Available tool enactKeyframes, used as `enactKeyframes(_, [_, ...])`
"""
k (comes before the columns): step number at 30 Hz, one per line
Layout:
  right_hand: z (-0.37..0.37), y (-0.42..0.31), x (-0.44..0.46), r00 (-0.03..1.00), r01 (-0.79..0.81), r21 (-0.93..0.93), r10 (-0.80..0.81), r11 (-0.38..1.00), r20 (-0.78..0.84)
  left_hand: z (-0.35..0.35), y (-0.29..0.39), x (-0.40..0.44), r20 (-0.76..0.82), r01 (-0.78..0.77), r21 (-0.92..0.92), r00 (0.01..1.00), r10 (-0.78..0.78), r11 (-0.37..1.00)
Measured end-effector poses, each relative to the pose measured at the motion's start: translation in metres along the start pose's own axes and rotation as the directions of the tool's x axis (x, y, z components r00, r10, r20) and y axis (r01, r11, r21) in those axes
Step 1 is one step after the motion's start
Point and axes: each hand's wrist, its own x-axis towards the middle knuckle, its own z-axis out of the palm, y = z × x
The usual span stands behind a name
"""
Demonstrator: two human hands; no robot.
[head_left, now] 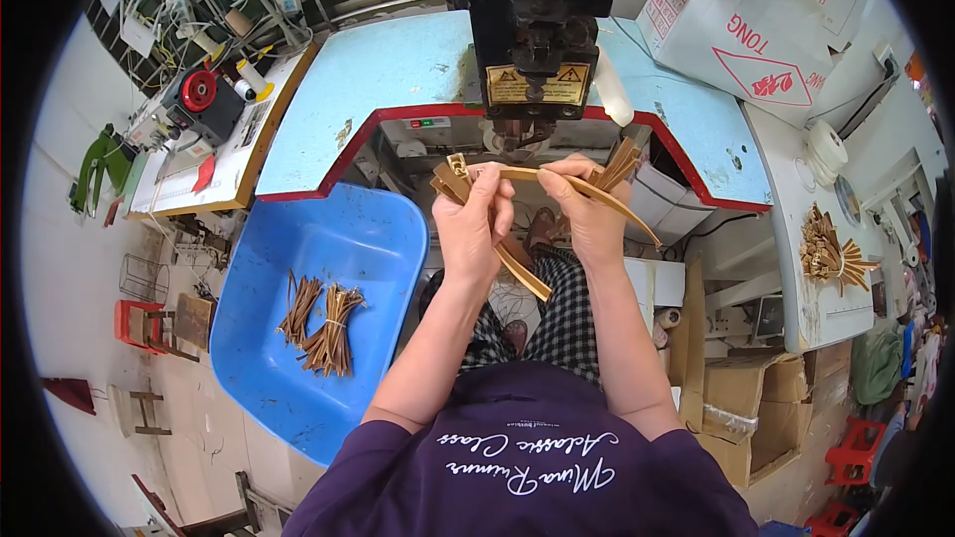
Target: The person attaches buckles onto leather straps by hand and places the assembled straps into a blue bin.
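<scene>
My left hand (pixel 476 226) is closed around several brown strips that look like leather straps; folded ends (pixel 454 177) stick out on its far side and a tail hangs below it. My right hand (pixel 585 211) also grips a cluster of brown strips (pixel 617 167), pinching one between thumb and fingers. A single tan strip (pixel 519 174) spans the gap between both hands and curves down past the right one. Directly beyond the hands is the black machine head (pixel 540 30) with a yellow warning label (pixel 537 85). What lies inside my palms is hidden.
A pale blue table (pixel 373 60) with a red edge surrounds the machine. At left, a blue tub (pixel 249 338) holds tied strip bundles (pixel 333 333). Another bundle (pixel 834 251) lies on the right-hand table. Cartons (pixel 736 40) stand at back right; an open cardboard box (pixel 766 408) is below.
</scene>
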Motion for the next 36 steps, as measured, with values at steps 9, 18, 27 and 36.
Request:
enactKeyframes(9, [0.000,-0.009,0.003,0.951,-0.209,0.332,0.270,0.920,-0.152,0.006,0.008,0.002,0.042,-0.074,0.229,0.997,0.067,0.971])
enactKeyframes(18, [-0.002,-0.009,0.015,0.940,-0.192,0.454,0.296,0.870,-0.168,0.011,0.010,0.006,0.054,-0.039,0.172,0.998,0.030,0.984])
enactKeyframes(27, [0.012,-0.006,0.015,0.933,-0.230,0.491,0.334,0.840,-0.135,-0.013,0.019,0.011,-0.159,-0.130,0.143,0.976,0.152,0.981])
enactKeyframes(36, [0.027,-0.010,0.009,0.929,-0.248,0.530,0.355,0.811,-0.107,-0.060,0.048,0.015,-0.330,-0.193,0.134,0.916,0.227,0.972])
